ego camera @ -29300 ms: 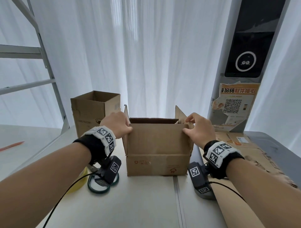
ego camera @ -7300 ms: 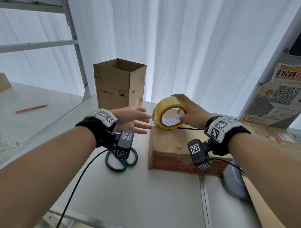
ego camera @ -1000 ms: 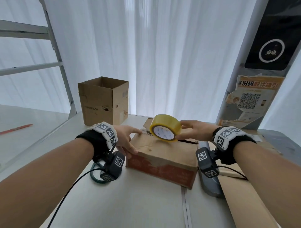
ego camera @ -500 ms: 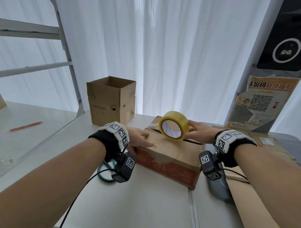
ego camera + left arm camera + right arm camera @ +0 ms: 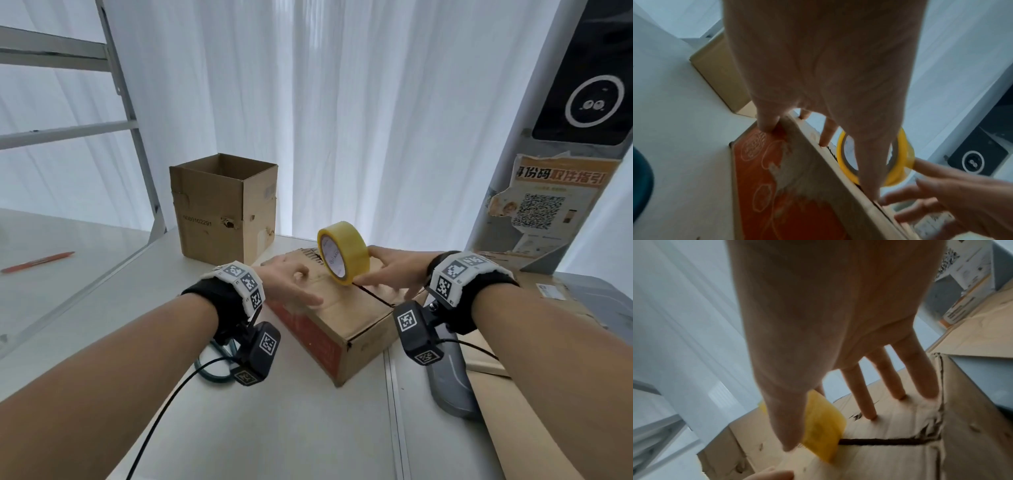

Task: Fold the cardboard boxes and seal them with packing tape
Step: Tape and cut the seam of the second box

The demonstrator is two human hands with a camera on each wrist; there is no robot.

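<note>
Cardboard, matte and scuffed, makes up the low closed box (image 5: 346,308) lying near the middle of the table (image 5: 308,428), its two top flaps meeting at a dark open seam, so sealing looks to be the step in hand. Standing on edge over that seam: glossy yellow tape roll (image 5: 343,253), pinched by right hand (image 5: 394,270), other fingers spread on the flap; left hand (image 5: 291,284) flat and open, pressing the left flap. Next, probably: free the tape end, stick it down, draw it along the seam.
</note>
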